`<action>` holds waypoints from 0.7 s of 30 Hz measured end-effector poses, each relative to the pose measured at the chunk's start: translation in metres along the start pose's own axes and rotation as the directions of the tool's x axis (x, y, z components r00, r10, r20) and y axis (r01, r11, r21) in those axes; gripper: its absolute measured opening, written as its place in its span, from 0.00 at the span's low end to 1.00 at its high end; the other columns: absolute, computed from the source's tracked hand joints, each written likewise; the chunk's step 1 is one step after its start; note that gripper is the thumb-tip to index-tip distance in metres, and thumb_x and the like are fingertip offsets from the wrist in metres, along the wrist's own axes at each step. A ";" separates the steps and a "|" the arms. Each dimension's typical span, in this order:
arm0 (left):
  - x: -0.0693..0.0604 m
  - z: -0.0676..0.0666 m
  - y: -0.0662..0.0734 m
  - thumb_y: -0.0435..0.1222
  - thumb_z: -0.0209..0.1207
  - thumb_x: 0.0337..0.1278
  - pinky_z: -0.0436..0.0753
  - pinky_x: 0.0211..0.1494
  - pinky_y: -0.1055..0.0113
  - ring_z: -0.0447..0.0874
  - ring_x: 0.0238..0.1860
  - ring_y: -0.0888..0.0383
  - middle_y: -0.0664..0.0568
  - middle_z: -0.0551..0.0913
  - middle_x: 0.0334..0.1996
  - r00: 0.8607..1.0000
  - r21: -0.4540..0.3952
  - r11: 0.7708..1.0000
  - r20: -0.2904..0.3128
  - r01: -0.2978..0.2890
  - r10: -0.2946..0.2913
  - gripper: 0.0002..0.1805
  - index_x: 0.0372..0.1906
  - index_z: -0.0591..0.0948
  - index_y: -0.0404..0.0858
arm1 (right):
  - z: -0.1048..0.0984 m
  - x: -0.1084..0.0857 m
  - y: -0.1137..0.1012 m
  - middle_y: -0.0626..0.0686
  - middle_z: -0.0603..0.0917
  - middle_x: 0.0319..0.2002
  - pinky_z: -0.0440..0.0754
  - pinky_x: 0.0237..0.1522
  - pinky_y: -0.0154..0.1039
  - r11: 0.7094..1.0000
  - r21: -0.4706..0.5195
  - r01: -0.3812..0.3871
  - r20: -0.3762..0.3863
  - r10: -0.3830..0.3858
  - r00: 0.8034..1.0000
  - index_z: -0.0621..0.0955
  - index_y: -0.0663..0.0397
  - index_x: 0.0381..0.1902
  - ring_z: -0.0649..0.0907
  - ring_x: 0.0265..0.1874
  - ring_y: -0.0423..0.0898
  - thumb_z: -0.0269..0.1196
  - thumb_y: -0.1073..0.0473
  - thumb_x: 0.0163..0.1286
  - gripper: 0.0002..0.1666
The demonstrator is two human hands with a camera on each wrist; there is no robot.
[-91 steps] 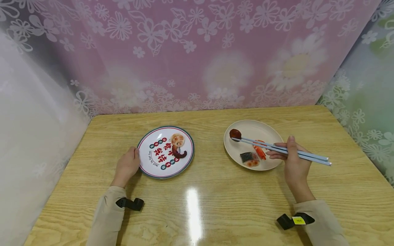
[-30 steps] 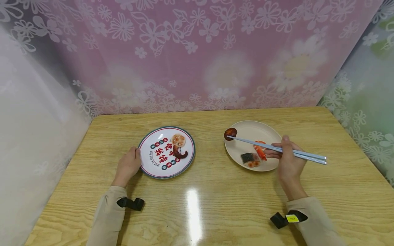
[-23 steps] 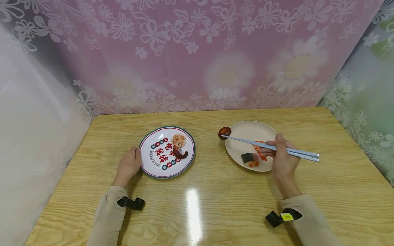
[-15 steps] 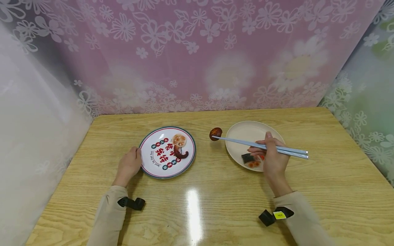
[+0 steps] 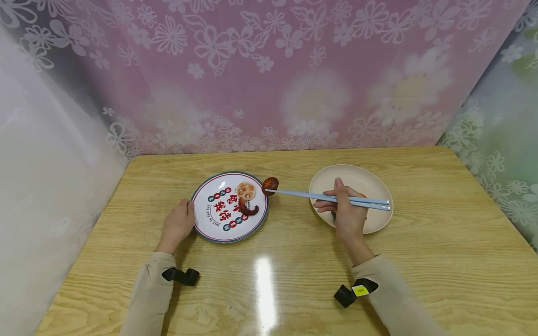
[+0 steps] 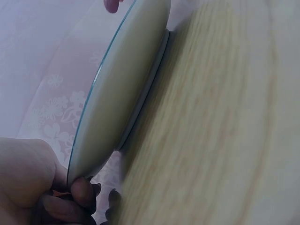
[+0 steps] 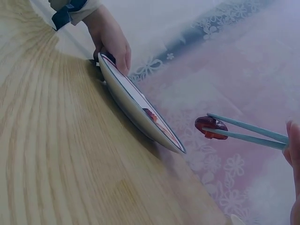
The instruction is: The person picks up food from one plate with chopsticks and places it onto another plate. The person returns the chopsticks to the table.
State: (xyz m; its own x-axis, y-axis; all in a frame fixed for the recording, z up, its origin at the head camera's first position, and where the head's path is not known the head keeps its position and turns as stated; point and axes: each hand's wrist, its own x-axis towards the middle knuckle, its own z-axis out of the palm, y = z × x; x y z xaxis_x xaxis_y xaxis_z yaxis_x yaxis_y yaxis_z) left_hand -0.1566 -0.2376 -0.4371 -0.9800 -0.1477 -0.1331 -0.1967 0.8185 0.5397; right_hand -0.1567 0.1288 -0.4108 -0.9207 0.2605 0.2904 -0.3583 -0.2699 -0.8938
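Note:
My left hand (image 5: pixel 176 225) pinches the left rim of the white printed plate (image 5: pixel 212 224); in the left wrist view its thumb and fingers clasp the plate's edge (image 6: pixel 108 89). A lotus-root slice (image 5: pixel 245 191) and a dark red curled piece (image 5: pixel 249 210) lie on that plate. With my right hand (image 5: pixel 350 217) I hold pale blue chopsticks (image 5: pixel 311 193), their tips squeezing a brown mushroom (image 5: pixel 270 185) at the plate's right rim in the head view. The right wrist view shows the mushroom (image 7: pixel 211 128) held in the air, apart from the plate (image 7: pixel 126 108).
A beige plate (image 5: pixel 380 219) lies beneath my right hand, which mostly hides the food pieces on it. Both plates are on a wooden table (image 5: pixel 302 280). A pink flowered curtain (image 5: pixel 269 93) hangs behind the table, with pale curtains at both sides.
My right hand has moved left, carrying the mushroom in the chopsticks from the beige plate across the gap to the printed plate's rim. My left hand has kept its hold.

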 end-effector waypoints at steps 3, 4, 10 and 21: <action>0.000 0.000 0.000 0.37 0.35 0.76 0.72 0.37 0.55 0.74 0.33 0.45 0.37 0.77 0.34 1.000 0.001 1.000 0.000 -0.004 0.004 0.20 0.55 0.69 0.24 | 0.008 -0.001 0.005 0.57 0.84 0.16 0.80 0.18 0.38 0.999 -0.028 -0.032 0.007 0.032 0.999 0.78 0.80 0.28 0.84 0.14 0.46 0.55 0.53 0.75 0.29; 0.000 0.000 0.000 0.37 0.36 0.76 0.72 0.37 0.55 0.74 0.33 0.45 0.38 0.77 0.34 1.000 0.003 1.000 -0.001 -0.005 0.005 0.20 0.55 0.69 0.24 | 0.010 -0.002 0.007 0.57 0.84 0.16 0.80 0.18 0.38 0.999 -0.032 -0.042 0.009 0.042 0.999 0.78 0.80 0.28 0.84 0.14 0.46 0.55 0.53 0.75 0.29; 0.000 0.000 -0.001 0.37 0.35 0.75 0.72 0.37 0.55 0.74 0.33 0.45 0.38 0.77 0.33 1.000 0.007 1.000 0.000 -0.005 0.005 0.20 0.54 0.70 0.24 | 0.027 -0.004 0.015 0.57 0.84 0.17 0.81 0.20 0.41 0.998 -0.021 -0.058 0.029 0.059 0.998 0.80 0.74 0.28 0.84 0.15 0.47 0.55 0.55 0.75 0.25; -0.002 -0.002 0.001 0.37 0.36 0.76 0.71 0.35 0.56 0.74 0.31 0.45 0.39 0.76 0.31 1.000 0.013 1.000 0.005 -0.010 0.010 0.19 0.53 0.70 0.25 | 0.042 -0.004 0.050 0.61 0.83 0.16 0.81 0.18 0.45 0.995 0.042 -0.086 -0.002 0.086 0.996 0.82 0.72 0.28 0.84 0.15 0.51 0.55 0.61 0.72 0.19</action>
State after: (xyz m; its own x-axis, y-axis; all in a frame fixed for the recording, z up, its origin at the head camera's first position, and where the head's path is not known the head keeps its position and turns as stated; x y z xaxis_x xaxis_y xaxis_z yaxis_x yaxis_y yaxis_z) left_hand -0.1552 -0.2372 -0.4349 -0.9818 -0.1366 -0.1316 -0.1862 0.8270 0.5305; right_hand -0.1779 0.0752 -0.4426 -0.9478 0.2383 0.2117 -0.2840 -0.3296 -0.9004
